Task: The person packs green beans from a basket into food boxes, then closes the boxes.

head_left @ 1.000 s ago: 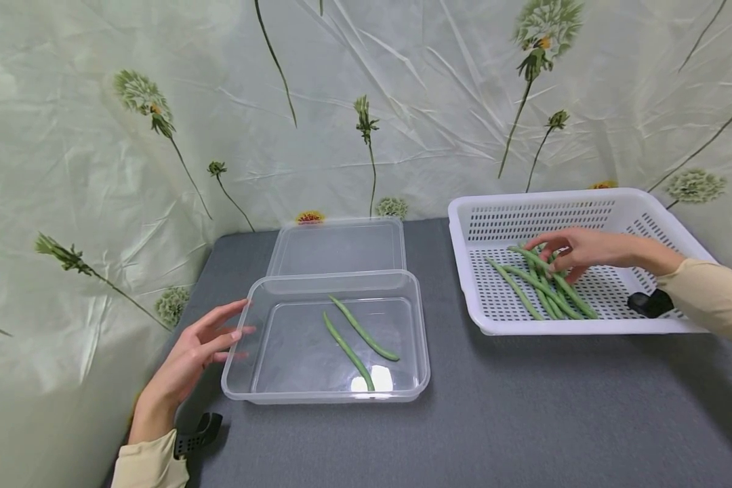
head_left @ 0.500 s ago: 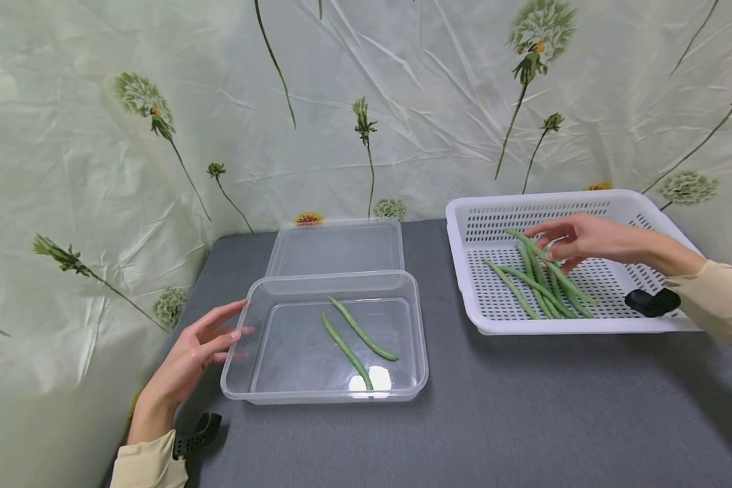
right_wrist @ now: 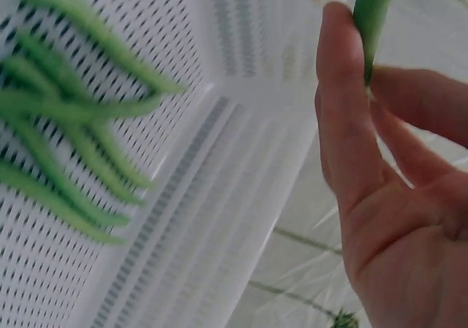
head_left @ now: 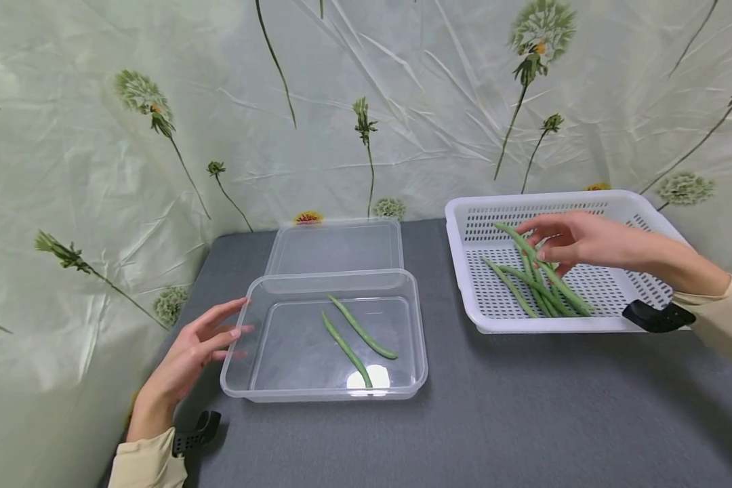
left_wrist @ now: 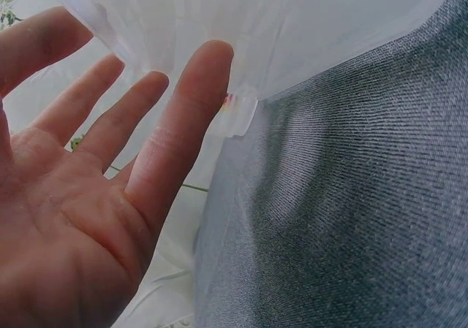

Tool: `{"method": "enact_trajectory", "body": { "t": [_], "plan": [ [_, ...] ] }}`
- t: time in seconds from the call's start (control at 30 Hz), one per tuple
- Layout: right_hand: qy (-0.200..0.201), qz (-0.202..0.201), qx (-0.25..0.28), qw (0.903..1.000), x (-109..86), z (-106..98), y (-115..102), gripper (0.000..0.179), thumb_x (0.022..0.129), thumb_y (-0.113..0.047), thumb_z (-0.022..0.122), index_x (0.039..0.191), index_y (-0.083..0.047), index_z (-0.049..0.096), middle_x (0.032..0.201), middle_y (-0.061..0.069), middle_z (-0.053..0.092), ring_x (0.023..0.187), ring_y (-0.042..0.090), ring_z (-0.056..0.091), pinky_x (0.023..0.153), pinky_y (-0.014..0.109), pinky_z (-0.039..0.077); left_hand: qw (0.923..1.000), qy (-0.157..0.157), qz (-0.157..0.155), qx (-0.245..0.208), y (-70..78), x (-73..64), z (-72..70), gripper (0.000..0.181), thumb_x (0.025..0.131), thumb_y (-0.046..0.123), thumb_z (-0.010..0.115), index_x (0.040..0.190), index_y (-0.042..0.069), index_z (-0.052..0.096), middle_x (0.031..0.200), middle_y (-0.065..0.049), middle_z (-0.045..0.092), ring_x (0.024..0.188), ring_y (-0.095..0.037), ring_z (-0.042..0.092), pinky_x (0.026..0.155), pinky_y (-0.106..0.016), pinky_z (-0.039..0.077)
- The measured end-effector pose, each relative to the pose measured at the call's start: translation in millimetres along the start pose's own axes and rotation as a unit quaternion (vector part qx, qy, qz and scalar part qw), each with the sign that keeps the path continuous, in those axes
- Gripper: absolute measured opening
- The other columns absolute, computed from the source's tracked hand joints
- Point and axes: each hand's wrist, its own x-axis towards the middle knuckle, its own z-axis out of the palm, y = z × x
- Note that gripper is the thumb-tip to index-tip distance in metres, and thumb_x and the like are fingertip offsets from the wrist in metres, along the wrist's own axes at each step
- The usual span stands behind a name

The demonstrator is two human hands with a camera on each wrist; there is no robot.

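In the head view, my right hand [head_left: 576,238] is over the white basket, pinching a green bean [head_left: 512,235] between thumb and fingers. The right wrist view shows this green bean [right_wrist: 374,17] at the fingertips. Several more green beans [right_wrist: 66,116] lie crossed on the basket floor. My left hand [head_left: 186,356] rests with extended fingers at the left wall of a clear plastic container [head_left: 323,395], some fingers showing through the plastic. Its loosely spread fingers [left_wrist: 186,109] appear in the left wrist view. Two green beans [head_left: 361,330] lie inside the container.
The white perforated basket [head_left: 488,327] stands at the right of the dark grey tabletop [head_left: 463,413]. Behind the clear container lies a flat translucent lid [head_left: 341,247]. A flower-printed sheet [head_left: 317,163] hangs behind and to the left.
My right hand has lifted slightly, and the pinched bean's upper end has moved up and left away from the other beans. My left hand and the container have stayed put.
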Motion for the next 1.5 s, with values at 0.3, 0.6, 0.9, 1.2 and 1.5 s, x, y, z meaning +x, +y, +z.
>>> {"method": "enact_trajectory", "body": {
  "t": [0.3,0.6,0.9,1.2,1.5],
  "plan": [
    [0.061,-0.013,-0.014,0.9980,-6.1,19,-17,0.048,0.100,-0.007,0.058,0.144,0.001,0.042,0.124,0.020,0.057,0.092,0.020,0.065,0.069,0.039,0.059,1.0000,-0.007,-0.001,0.001,1.9,2.9,-2.1,0.050,0.103,0.010,0.052,0.151,0.008,0.038,0.153,-0.008,0.037,0.119,-0.015,0.059,0.080,-0.045,0.057],
    [0.167,-0.056,0.030,0.9838,3.0,53,-39,0.049,0.097,-0.003,0.061,0.143,-0.003,0.047,0.119,0.018,0.056,0.093,0.013,0.066,0.062,0.040,0.059,1.0000,0.000,-0.004,-0.003,-1.2,-1.1,-0.6,0.050,0.102,0.010,0.053,0.150,0.008,0.039,0.152,-0.007,0.038,0.119,-0.016,0.059,0.080,-0.046,0.057],
    [0.155,-0.060,0.111,0.9798,14.9,87,-56,0.049,0.099,-0.001,0.052,0.145,-0.006,0.037,0.130,0.024,0.045,0.092,0.022,0.065,0.063,0.044,0.059,1.0000,-0.001,-0.001,-0.001,-0.2,-1.0,0.1,0.050,0.102,0.009,0.053,0.150,0.007,0.039,0.153,-0.005,0.038,0.119,-0.016,0.059,0.079,-0.045,0.058],
    [0.126,-0.097,0.163,0.9738,27.6,119,-65,0.048,0.100,0.003,0.047,0.145,-0.006,0.032,0.122,0.020,0.044,0.086,0.027,0.066,0.061,0.046,0.058,1.0000,-0.007,-0.003,-0.002,-0.8,-0.3,-0.2,0.050,0.102,0.009,0.053,0.150,0.008,0.039,0.152,-0.005,0.039,0.120,-0.017,0.059,0.080,-0.045,0.057],
    [0.152,-0.106,0.188,0.9646,45.0,152,-87,0.048,0.099,0.000,0.055,0.144,-0.014,0.042,0.121,0.015,0.048,0.085,0.030,0.065,0.061,0.052,0.057,0.9999,-0.004,-0.008,-0.006,-1.5,0.6,-0.2,0.050,0.102,0.008,0.053,0.151,0.009,0.039,0.152,-0.003,0.040,0.119,-0.015,0.059,0.079,-0.044,0.058]
  ]
}}
